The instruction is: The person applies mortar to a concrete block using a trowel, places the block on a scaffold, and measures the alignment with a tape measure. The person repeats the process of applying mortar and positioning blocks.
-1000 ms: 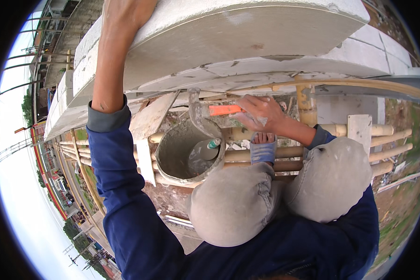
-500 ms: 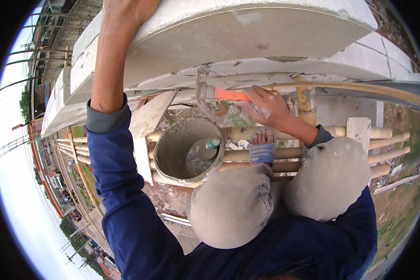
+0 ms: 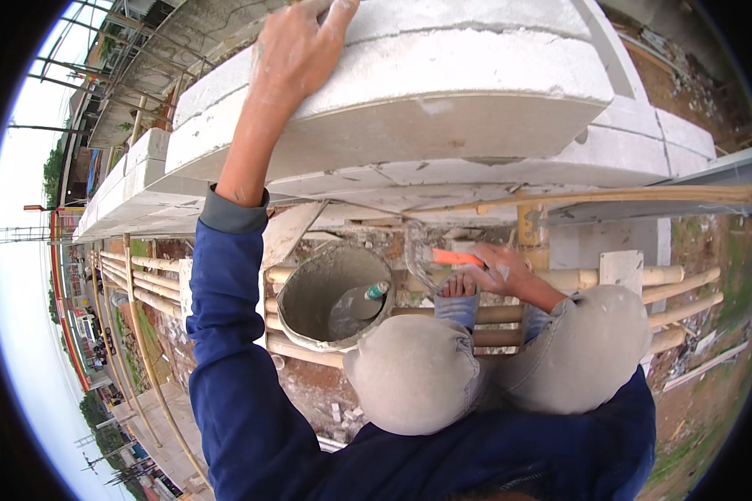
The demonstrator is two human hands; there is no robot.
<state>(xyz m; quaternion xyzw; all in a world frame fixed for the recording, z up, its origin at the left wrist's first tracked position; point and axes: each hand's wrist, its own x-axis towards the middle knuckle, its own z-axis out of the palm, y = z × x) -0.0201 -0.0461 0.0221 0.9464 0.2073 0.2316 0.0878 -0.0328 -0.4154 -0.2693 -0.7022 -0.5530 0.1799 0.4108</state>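
My left hand [image 3: 299,52] lies on top of a pale, light-coloured wall block [image 3: 443,71], thumb and fingers apart and reaching the upper edge of the view. Lower down, my right hand [image 3: 503,271] is closed around the orange handle of a hammer [image 3: 455,257]. Its grey, mortar-crusted head points left, just above my sandalled foot. Left of the hammer stands a mortar-caked bucket [image 3: 297,292]. Inside the bucket is a tool with a green handle [image 3: 376,290], its lower part grey with mortar.
Bamboo poles [image 3: 497,317] form a platform under my feet. A wooden board [image 3: 297,234] leans between bucket and wall. More bamboo railing [image 3: 142,284] runs off at left. Beneath the poles lies rubble-strewn ground [image 3: 342,409].
The hammer and my right hand have dropped away from the wall, down beside my foot. My view has shifted, showing more of the wall top and my left hand.
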